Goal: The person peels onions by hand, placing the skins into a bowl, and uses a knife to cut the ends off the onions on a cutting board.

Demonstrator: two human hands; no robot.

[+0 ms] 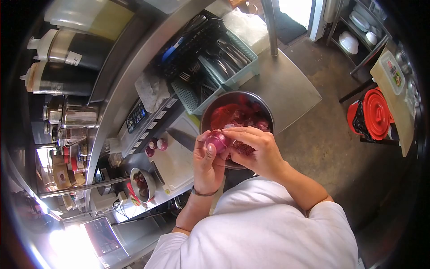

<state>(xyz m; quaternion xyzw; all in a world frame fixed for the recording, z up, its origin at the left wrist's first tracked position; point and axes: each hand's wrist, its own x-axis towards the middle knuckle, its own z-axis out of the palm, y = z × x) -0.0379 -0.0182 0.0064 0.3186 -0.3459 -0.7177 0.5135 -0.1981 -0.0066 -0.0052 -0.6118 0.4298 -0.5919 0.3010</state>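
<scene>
My left hand (206,158) is closed round a red onion (217,141), whose shiny purple side faces up. Against the onion's right side press the fingertips of my right hand (255,149); whether they pinch a piece of skin is hidden. Both hands are above the near part of a round metal bowl (202,117), which holds red onion skins (230,117). To the left, a knife (180,138) lies on a white cutting board (172,168). Several red onions (156,145) sit at the board's far left edge.
Green cutlery baskets (197,101) stand beyond the bowl. A smaller bowl (142,184) with dark contents is at the lower left. Bottles (67,76) line a shelf at the left. A red lidded bin (375,114) stands at the right.
</scene>
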